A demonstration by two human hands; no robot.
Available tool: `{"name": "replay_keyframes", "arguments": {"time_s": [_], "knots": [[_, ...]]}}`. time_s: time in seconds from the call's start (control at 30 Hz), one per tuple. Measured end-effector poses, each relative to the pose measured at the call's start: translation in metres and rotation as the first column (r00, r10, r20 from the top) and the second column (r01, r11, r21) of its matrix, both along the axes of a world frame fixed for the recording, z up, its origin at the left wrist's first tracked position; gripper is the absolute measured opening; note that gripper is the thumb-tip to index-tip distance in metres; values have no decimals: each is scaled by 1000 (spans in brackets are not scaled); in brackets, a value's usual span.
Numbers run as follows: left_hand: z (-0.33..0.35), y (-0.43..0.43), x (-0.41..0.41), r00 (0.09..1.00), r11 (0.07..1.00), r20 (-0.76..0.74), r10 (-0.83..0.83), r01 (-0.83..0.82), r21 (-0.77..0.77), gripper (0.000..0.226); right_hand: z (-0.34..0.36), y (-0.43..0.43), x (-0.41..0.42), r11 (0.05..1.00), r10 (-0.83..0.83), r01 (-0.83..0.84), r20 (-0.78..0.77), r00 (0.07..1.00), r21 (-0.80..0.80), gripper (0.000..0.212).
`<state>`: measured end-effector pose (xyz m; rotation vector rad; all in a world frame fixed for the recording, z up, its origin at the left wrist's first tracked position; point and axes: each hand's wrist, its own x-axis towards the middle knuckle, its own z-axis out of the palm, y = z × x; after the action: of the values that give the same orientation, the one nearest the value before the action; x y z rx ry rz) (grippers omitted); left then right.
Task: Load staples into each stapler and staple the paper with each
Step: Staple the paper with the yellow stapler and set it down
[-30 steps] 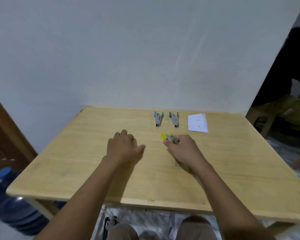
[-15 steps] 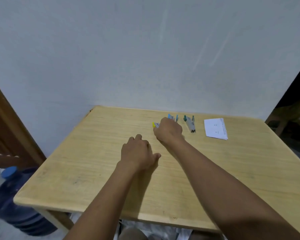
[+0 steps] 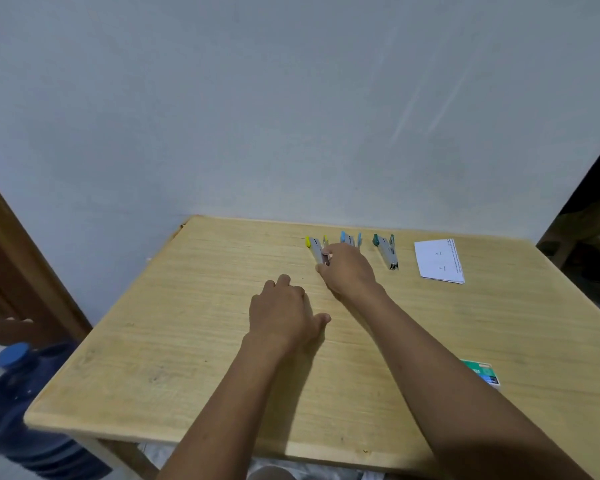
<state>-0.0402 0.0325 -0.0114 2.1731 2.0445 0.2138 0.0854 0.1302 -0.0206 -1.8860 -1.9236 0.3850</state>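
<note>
Three small staplers lie in a row at the far side of the wooden table [image 3: 187,358]: a yellow stapler [image 3: 315,249] on the left, a light-blue stapler [image 3: 350,239] in the middle and a dark-green stapler [image 3: 386,252] on the right. My right hand [image 3: 347,270] rests on the near end of the yellow stapler, with its fingers pinching it; it partly hides the blue one. My left hand [image 3: 284,310] lies flat on the table with loosely curled fingers, holding nothing. A folded white paper [image 3: 438,260] lies right of the staplers.
A green staple box [image 3: 482,373] sits near the table's right front, partly hidden by my right forearm. A blue water jug [image 3: 21,403] stands on the floor at the left, next to a wooden door frame [image 3: 18,271]. A grey wall is behind the table.
My right hand has carried the yellow stapler from the middle of the table to the far row and set it down left of the blue stapler. My left hand has stayed put.
</note>
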Motion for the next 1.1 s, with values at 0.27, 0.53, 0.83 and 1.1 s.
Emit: {"name": "replay_keyframes", "arguments": {"time_s": [0.27,0.53,0.83,1.1], "knots": [[1,2,-1,1000,1000,12,7,-6,-13,67,1,20,-10,999,-51,51,-30,998,8,26],[1,5,-3,1000,1000,9,13,-13,-20,65,22,-18,4,997,-41,51,-169,985,51,44],[-2,0,-3,994,998,94,57,-58,9,60,31,-183,146,979,-152,188,-329,932,81,16],[-19,-68,83,898,930,285,-336,268,251,45,-4,-222,189,997,-73,68,-130,989,-43,51]]}}
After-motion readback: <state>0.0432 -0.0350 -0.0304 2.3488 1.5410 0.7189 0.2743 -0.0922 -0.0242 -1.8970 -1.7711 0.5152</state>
